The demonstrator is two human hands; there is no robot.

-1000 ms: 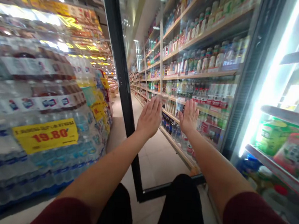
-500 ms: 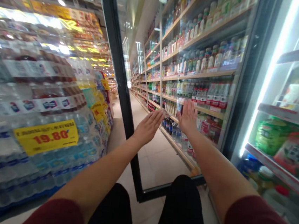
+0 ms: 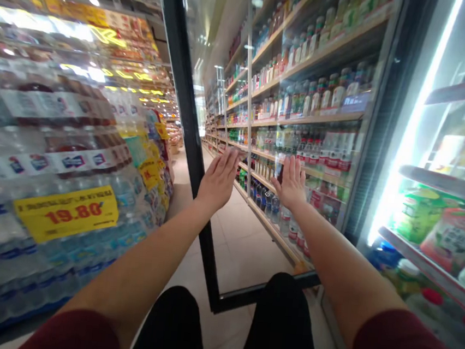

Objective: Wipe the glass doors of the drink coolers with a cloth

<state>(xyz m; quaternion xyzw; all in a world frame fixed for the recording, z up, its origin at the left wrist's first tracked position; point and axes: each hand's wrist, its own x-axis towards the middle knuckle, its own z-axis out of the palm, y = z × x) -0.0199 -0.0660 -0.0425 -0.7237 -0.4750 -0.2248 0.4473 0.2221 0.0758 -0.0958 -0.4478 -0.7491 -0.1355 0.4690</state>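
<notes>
Head view shows left hand and right hand flat, fingers extended, before a black-framed glass door.

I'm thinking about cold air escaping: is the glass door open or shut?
Open: the glass door juts into the aisle, and the lit cooler shelves on the right stand uncovered.

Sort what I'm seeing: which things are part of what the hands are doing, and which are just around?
Part of it:
- left hand, open, at the door
- right hand, open, likewise
- glass door

Just around:
- price sign
- stacked bottles
- fridge shelf
- green bag
</notes>
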